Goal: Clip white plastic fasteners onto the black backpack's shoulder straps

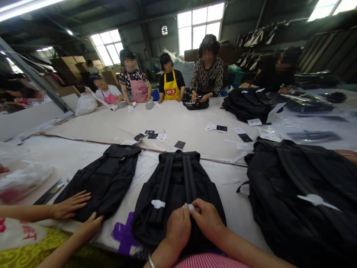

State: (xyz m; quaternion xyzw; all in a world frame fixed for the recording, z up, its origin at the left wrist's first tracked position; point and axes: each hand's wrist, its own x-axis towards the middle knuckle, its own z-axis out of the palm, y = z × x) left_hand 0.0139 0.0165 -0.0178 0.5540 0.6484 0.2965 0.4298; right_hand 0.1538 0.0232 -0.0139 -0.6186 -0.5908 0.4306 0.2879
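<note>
A big dim workshop with a dark roof and beams. Bright windows [200, 23] glow at the far wall, and a strip light [26, 6] runs overhead. A wide pale table [178, 123] fills the room; cardboard boxes [73, 64] stack behind.

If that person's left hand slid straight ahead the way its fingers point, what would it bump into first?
Probably the small white piece pinched at its fingertips, then the right hand just beyond: the left hand points up and right across the black backpack. Depth is unclear.

No legible text anywhere
</note>
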